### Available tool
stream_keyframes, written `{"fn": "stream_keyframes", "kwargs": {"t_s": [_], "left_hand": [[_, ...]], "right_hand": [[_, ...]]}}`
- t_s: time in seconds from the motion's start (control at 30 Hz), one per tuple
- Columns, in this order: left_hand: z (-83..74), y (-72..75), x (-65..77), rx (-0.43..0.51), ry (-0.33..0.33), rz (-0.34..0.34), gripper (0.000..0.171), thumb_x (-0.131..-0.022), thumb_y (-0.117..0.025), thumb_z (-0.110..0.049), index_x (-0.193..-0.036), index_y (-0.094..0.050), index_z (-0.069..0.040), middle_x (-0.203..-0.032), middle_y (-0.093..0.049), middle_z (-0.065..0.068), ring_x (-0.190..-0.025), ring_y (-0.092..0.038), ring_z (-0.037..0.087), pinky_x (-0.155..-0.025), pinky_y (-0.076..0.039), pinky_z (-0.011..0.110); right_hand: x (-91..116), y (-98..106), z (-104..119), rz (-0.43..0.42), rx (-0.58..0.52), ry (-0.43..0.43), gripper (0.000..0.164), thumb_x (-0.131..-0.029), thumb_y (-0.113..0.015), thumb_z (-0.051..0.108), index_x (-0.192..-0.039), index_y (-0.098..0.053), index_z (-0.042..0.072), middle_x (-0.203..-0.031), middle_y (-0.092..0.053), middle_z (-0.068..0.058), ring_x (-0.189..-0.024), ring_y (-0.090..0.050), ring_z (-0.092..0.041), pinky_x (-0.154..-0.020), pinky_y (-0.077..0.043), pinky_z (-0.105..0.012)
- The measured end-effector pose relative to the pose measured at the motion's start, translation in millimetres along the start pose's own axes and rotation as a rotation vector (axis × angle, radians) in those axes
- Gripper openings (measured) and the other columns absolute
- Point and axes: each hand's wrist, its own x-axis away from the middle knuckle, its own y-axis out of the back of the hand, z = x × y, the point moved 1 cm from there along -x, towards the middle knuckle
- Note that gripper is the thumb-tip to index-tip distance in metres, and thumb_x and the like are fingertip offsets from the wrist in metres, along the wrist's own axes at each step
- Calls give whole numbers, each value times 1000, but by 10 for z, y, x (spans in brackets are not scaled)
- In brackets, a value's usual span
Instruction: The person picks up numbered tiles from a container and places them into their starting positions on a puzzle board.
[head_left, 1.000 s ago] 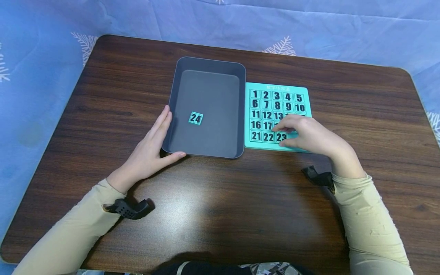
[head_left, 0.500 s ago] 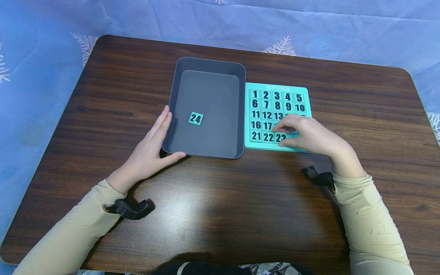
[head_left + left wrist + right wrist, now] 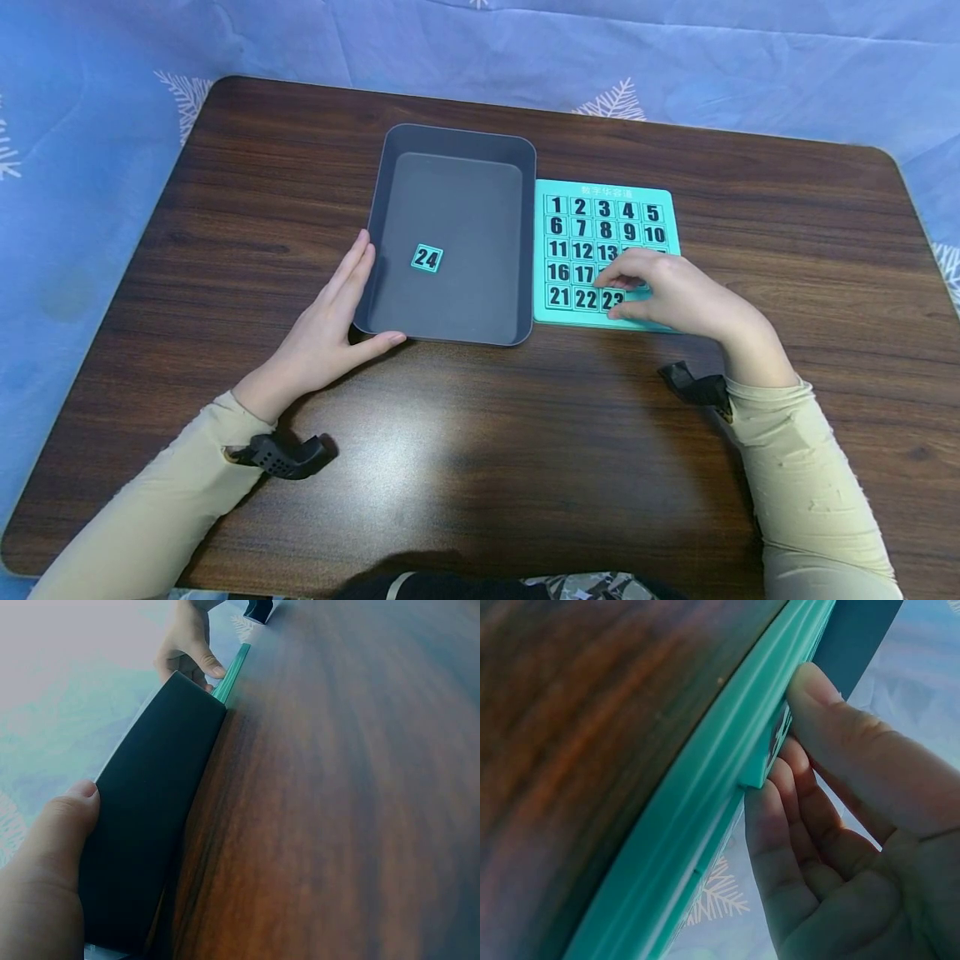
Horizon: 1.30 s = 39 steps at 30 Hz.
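Note:
A dark grey tray (image 3: pixel 457 133) stands mid-table with one teal tile marked 24 (image 3: pixel 427 258) lying inside. My left hand (image 3: pixel 337 321) lies flat against the tray's left wall, thumb (image 3: pixel 56 840) along its front wall (image 3: pixel 150 802). Right of the tray lies a teal number board (image 3: pixel 570 188) filled with numbered tiles. My right hand (image 3: pixel 667 292) rests on the board's lower part, thumb and curled fingers pinching the tile marked 23 (image 3: pixel 613 299). In the right wrist view that tile (image 3: pixel 769 750) stands tipped up from the board (image 3: pixel 697 832) between thumb and fingers (image 3: pixel 810 802).
The brown wooden table (image 3: pixel 525 450) is ringed by a blue snowflake cloth (image 3: pixel 90 83). Black camera mounts sit at my left wrist (image 3: pixel 281 454) and right wrist (image 3: pixel 693 385). The right hand hides the board's tiles from about 14 on in the lower rows.

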Motion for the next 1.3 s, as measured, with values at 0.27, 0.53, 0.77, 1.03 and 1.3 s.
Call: {"fn": "stream_keyframes", "kwargs": {"t_s": [0.27, 0.53, 0.77, 1.03, 1.3], "left_hand": [[2, -3, 2, 0, 6, 1, 97, -79, -64, -49, -147, -2, -18, -153, 6, -5, -138, -3, 13, -105, -23, 49], [-1, 4, -3, 3, 6, 2, 97, -79, -64, -48, -147, -2, -17, -153, 7, -6, -138, -3, 13, -105, -23, 50], [1, 5, -4, 6, 5, 5, 98, -79, -64, -48, -147, -2, -17, -153, 7, -6, -138, -3, 13, -105, -22, 49], [0, 10, -7, 2, 9, 2, 98, -78, -64, -49, -147, -2, -18, -153, 6, -5, -138, -3, 13, -105, -23, 49], [3, 2, -7, -7, 12, 8, 97, -79, -63, -49, -147, -1, -18, -153, 7, -5, -138, -4, 14, -104, -24, 50]], "right_hand": [[-3, -4, -4, 3, 4, -3, 32, -72, -76, 13, -103, -65, 11, -97, -59, 2, -87, -51, -12, -73, -43, -34], [-1, 5, 13, 7, -4, 7, 31, -74, -75, 14, -103, -65, 12, -98, -59, 1, -88, -52, -14, -74, -44, -35], [-3, 0, 27, 6, -12, -1, 30, -74, -75, 12, -103, -65, 11, -99, -59, 0, -88, -51, -14, -74, -44, -35], [-38, 0, 125, -46, -20, 6, 29, -77, -72, 12, -104, -64, 9, -102, -59, -2, -95, -53, -17, -79, -45, -38], [-172, 77, 326, -143, -35, 37, 30, -80, -70, 17, -108, -63, 10, -104, -58, -2, -94, -51, -17, -77, -43, -37]]}}
